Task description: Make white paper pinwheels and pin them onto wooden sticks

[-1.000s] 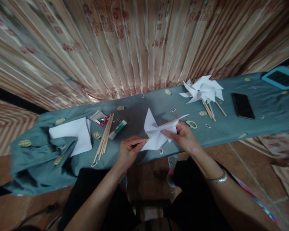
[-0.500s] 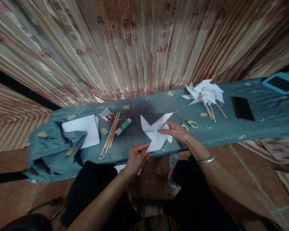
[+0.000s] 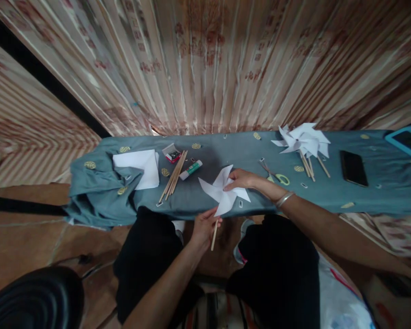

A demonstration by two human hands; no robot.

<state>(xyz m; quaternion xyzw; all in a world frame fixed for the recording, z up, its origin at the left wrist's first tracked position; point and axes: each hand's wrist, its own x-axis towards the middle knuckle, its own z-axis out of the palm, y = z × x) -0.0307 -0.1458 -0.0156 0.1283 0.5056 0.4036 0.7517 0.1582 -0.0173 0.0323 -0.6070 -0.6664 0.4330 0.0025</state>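
Note:
A white paper pinwheel (image 3: 225,194) is held over the front edge of the cloth-covered table. My left hand (image 3: 205,228) is closed round its wooden stick (image 3: 214,236), whose lower end sticks out below the fingers. My right hand (image 3: 241,179) pinches the pinwheel near its centre, thumb on the front of the paper; the fingers behind are partly hidden. Close by on the right lies a pair of scissors (image 3: 280,178) with yellow-green handles. To the left are a glue stick (image 3: 191,170), several loose wooden sticks (image 3: 173,177) and a small open box of metal pins (image 3: 172,154).
A stack of white paper (image 3: 147,171) lies on the left of the blue-green tablecloth (image 3: 253,153). Several finished pinwheels (image 3: 304,139), a black phone (image 3: 353,168) and a blue-framed tablet (image 3: 409,140) are on the right. A pleated curtain (image 3: 205,68) hangs behind.
The view has shifted, so the table things sit further right. The pinwheel has turned a little, and its stick now shows more fully below my left hand. Both hands keep their hold.

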